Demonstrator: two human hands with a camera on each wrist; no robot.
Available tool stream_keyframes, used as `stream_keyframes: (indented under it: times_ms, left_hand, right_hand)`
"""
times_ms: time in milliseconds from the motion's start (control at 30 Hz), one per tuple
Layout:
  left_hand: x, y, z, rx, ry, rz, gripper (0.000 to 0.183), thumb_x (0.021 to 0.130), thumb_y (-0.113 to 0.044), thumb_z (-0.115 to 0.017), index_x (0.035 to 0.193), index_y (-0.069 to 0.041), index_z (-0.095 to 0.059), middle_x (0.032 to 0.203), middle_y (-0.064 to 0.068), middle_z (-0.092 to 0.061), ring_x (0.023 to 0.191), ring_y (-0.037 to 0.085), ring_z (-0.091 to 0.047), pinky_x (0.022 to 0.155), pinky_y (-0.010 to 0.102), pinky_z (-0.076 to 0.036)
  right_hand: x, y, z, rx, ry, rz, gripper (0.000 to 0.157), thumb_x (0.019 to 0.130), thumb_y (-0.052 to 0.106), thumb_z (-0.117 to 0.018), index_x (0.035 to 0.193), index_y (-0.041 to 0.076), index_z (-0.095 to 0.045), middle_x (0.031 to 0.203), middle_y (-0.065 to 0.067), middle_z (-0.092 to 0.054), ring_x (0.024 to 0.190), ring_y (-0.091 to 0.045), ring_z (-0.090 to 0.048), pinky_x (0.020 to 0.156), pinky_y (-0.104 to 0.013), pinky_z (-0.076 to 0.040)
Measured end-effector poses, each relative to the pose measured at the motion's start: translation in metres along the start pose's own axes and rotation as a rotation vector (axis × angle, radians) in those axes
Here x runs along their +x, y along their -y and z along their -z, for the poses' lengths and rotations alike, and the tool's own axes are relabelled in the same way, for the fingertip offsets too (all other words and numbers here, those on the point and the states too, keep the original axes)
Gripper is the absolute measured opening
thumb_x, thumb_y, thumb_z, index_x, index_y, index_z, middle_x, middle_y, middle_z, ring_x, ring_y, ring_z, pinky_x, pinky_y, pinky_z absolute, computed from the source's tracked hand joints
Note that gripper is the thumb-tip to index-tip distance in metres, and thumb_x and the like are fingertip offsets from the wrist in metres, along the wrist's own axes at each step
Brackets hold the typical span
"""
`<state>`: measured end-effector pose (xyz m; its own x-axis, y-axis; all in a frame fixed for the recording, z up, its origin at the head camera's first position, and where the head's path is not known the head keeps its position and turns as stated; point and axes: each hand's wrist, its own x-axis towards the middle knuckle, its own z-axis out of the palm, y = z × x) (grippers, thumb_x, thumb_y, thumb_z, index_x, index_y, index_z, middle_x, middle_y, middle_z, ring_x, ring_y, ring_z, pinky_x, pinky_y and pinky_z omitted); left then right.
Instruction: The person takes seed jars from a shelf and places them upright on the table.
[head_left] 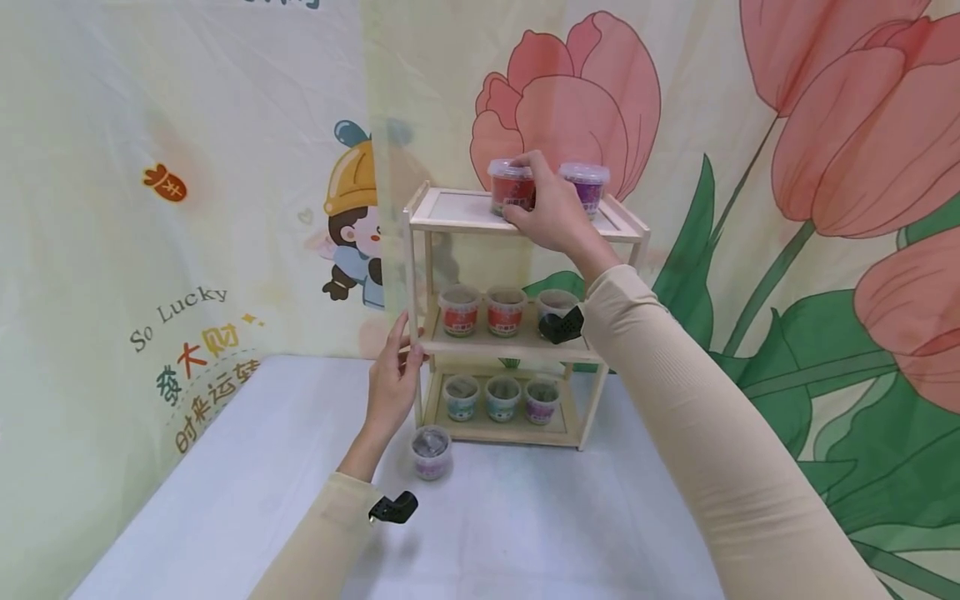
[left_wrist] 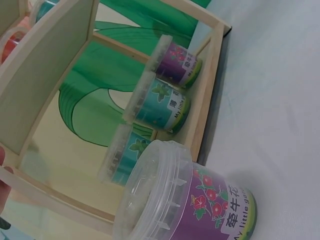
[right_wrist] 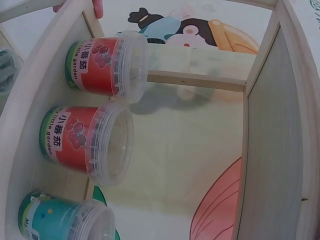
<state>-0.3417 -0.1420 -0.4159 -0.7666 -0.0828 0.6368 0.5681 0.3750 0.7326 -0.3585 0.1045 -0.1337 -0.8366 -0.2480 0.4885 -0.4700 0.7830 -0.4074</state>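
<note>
On the top board of a small wooden shelf rack (head_left: 525, 225), my right hand (head_left: 553, 207) grips a red-labelled plastic tub (head_left: 510, 190) by its right side, thumb low at the front. Just right of it, partly behind that hand, stands a purple tub (head_left: 590, 190) with a clear lid. My left hand (head_left: 393, 379) holds the rack's left post near the middle board, its fingertips (right_wrist: 98, 8) showing in the right wrist view. Below that hand, another purple tub (head_left: 431, 460) stands on the table; its printed flowers show large in the left wrist view.
The middle board carries two red tubs (right_wrist: 92, 66) and a teal tub (right_wrist: 50, 215). Along the bottom board stand two teal tubs (left_wrist: 159, 105) and a purple one (left_wrist: 177, 64). A white cloth covers the table (head_left: 510, 533); a printed curtain (head_left: 442, 75) hangs behind the rack.
</note>
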Motion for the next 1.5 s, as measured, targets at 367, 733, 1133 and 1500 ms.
stream_keyframes:
  times_ms: [367, 733, 1133, 1500]
  left_hand:
    - [0.0, -0.002, 0.0, -0.001, 0.005, 0.004, 0.058, 0.113, -0.024, -0.053, 0.167, -0.033, -0.033, 0.142, 0.009, -0.068, 0.104, 0.03, -0.076, 0.087, 0.046, -0.059]
    - [-0.001, -0.002, 0.001, -0.001, 0.002, 0.008, 0.059, 0.113, -0.023, -0.054, 0.167, -0.033, -0.034, 0.141, 0.009, -0.068, 0.103, 0.029, -0.076, 0.086, 0.041, -0.059]
    - [0.001, -0.002, 0.001, -0.012, 0.001, -0.005, 0.058, 0.113, -0.023, -0.054, 0.167, -0.031, -0.034, 0.142, 0.01, -0.068, 0.103, 0.033, -0.076, 0.087, 0.051, -0.059]
    - [0.001, -0.001, 0.0, -0.02, 0.0, -0.005, 0.058, 0.113, -0.024, -0.055, 0.167, -0.033, -0.035, 0.142, 0.01, -0.068, 0.103, 0.034, -0.076, 0.087, 0.053, -0.059]
  right_hand:
    - [-0.002, -0.004, 0.002, 0.053, 0.009, 0.014, 0.06, 0.105, 0.023, -0.069, 0.155, 0.02, -0.036, 0.149, -0.019, -0.058, 0.125, -0.031, -0.06, 0.108, -0.047, -0.048]
    - [-0.007, -0.008, 0.002, 0.13, 0.014, 0.01, 0.06, 0.104, 0.024, -0.07, 0.154, 0.024, -0.037, 0.149, -0.016, -0.057, 0.129, -0.03, -0.059, 0.109, -0.046, -0.049]
    - [-0.011, -0.01, 0.006, 0.19, 0.031, 0.031, 0.062, 0.103, 0.029, -0.071, 0.157, 0.028, -0.04, 0.148, -0.012, -0.059, 0.129, -0.027, -0.06, 0.111, -0.046, -0.048]
    - [-0.014, -0.013, 0.009, 0.242, 0.066, 0.052, 0.063, 0.102, 0.032, -0.072, 0.157, 0.03, -0.04, 0.145, -0.01, -0.058, 0.126, -0.027, -0.057, 0.107, -0.045, -0.05]
